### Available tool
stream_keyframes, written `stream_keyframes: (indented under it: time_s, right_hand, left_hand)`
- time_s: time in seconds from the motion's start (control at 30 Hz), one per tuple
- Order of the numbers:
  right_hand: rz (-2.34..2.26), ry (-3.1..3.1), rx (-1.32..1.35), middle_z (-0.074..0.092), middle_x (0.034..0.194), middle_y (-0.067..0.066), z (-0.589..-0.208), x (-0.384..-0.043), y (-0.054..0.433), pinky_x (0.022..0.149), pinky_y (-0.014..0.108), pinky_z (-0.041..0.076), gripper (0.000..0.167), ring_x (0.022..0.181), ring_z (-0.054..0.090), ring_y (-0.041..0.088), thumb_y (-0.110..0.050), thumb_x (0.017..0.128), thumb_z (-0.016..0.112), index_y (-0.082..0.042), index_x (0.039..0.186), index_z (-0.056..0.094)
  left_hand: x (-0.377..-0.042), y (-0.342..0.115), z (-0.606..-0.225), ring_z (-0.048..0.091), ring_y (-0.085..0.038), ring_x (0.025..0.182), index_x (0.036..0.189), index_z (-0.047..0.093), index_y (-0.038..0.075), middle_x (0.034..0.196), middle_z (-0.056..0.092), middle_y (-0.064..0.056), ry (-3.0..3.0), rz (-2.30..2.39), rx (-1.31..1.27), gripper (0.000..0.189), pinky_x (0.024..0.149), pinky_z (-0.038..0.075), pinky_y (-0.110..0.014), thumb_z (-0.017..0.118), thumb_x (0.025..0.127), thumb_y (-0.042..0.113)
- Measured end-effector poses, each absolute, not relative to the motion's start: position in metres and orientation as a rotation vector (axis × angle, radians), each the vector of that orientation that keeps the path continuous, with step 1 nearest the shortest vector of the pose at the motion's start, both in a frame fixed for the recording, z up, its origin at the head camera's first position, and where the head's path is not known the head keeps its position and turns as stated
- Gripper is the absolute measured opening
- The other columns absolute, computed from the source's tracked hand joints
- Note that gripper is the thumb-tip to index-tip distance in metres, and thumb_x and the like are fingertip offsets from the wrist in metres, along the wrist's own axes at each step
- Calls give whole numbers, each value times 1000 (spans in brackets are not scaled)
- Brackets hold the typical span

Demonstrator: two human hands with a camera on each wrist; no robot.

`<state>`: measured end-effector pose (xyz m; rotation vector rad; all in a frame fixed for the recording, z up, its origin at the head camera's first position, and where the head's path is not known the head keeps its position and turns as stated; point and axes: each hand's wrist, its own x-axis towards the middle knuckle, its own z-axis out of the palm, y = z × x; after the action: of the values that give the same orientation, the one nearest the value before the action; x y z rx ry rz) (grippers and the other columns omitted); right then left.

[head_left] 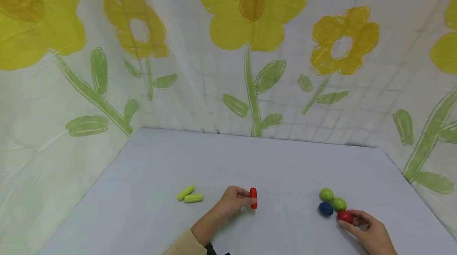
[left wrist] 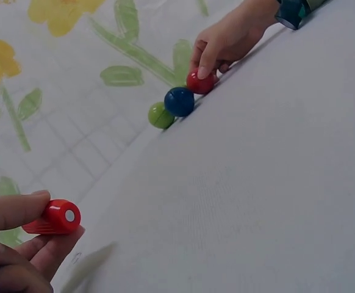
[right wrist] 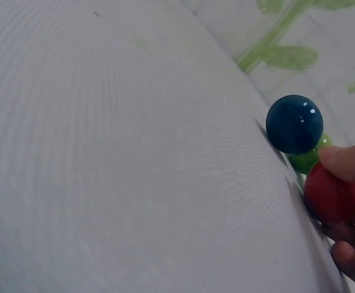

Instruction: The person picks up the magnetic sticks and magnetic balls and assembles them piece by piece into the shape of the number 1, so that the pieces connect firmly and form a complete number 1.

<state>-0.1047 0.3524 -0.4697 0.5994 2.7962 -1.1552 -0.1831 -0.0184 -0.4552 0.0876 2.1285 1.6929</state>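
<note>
Near the table's middle my left hand (head_left: 229, 203) pinches a short red ridged stick (head_left: 253, 192) between thumb and fingers. A pale round disc marks the stick's end in the left wrist view. At the right, my right hand (head_left: 373, 231) holds a red ball (head_left: 345, 217) between thumb and fingers, low at the table surface. Beside that ball sit a dark blue ball (head_left: 325, 208) and two lime green balls (head_left: 326, 194), grouped closely. The right wrist view has the thumb on top of the red ball (right wrist: 335, 194), with the blue ball (right wrist: 294, 124) close by.
Two yellow-green sticks (head_left: 193, 198) lie near each other on the table, left of my left hand. The pale table (head_left: 285, 171) ends at the back against a white cloth (head_left: 189, 100) printed with yellow flowers.
</note>
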Motion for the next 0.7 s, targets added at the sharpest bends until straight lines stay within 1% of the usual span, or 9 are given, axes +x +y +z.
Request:
stream_keyframes:
  time_s: [0.27, 0.7]
  right_hand:
    - [-1146, 2814, 578, 60, 90, 6, -469, -104, 353, 66, 28, 38, 79, 82, 49, 19, -49, 79, 78, 10, 125, 54]
    - [-1125, 2848, 574, 62, 89, 6, -473, -104, 355, 65, 28, 38, 78, 81, 50, 19, -49, 80, 77, 11, 124, 55]
  left_hand:
    - [-182, -16, -460, 50, -15, 72, 97, 67, -2, 81, 63, -3, 2184, 1671, 86, 21, 61, 39, -26, 76, 85, 14]
    - [-182, -12, -464, 53, -14, 73, 96, 66, -2, 79, 62, -4, 2206, 1659, 94, 22, 62, 40, -26, 77, 84, 13]
